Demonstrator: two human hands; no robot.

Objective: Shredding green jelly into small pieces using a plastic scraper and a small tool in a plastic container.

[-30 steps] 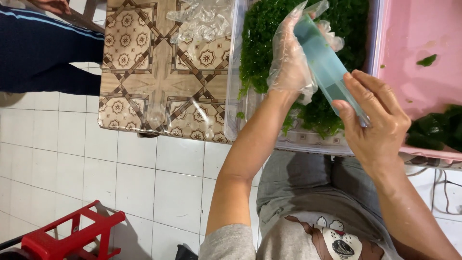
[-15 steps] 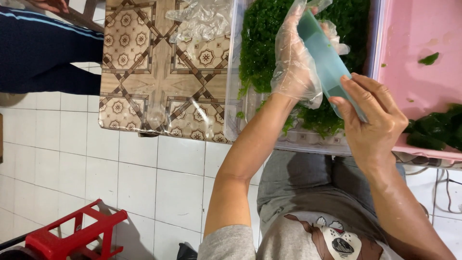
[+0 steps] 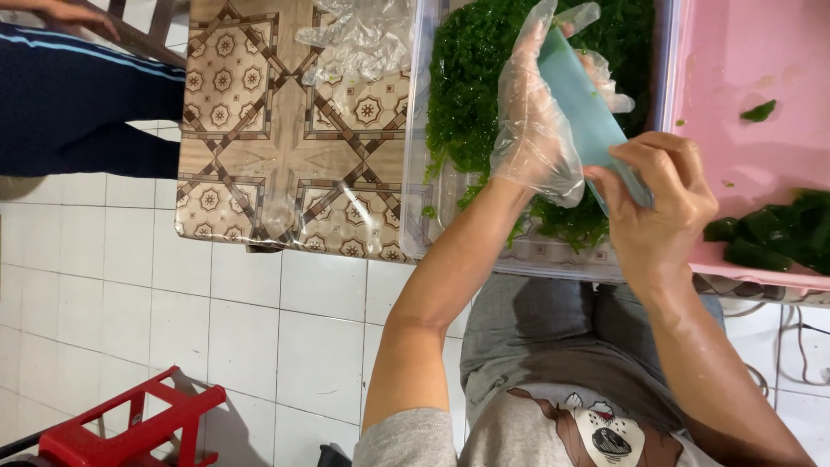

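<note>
Teal and flat, a smooth plastic card-like sheet [image 3: 588,121] sits between both hands in the head view, over a clear plastic tub [image 3: 415,173] heaped with fine green sprigs [image 3: 475,78]. The left hand [image 3: 540,130], inside a loose transparent plastic glove, is curled round the sheet's upper part, fingers closed on it. The bare right hand [image 3: 661,203] pinches the sheet's lower end between thumb and fingers, a tight hold.

Just beside the tub on the right stands a pink plastic tray [image 3: 743,60] with darker green leaves [image 3: 774,233] piled at its near edge. Both containers rest on a table with a brown geometric patterned top [image 3: 251,164], where crumpled clear plastic film [image 3: 359,39] lies. Beneath is white tiled floor [image 3: 130,294], a red plastic stool [image 3: 121,428] at the lower left, and another person's dark-trousered leg [image 3: 78,104] at the upper left.
</note>
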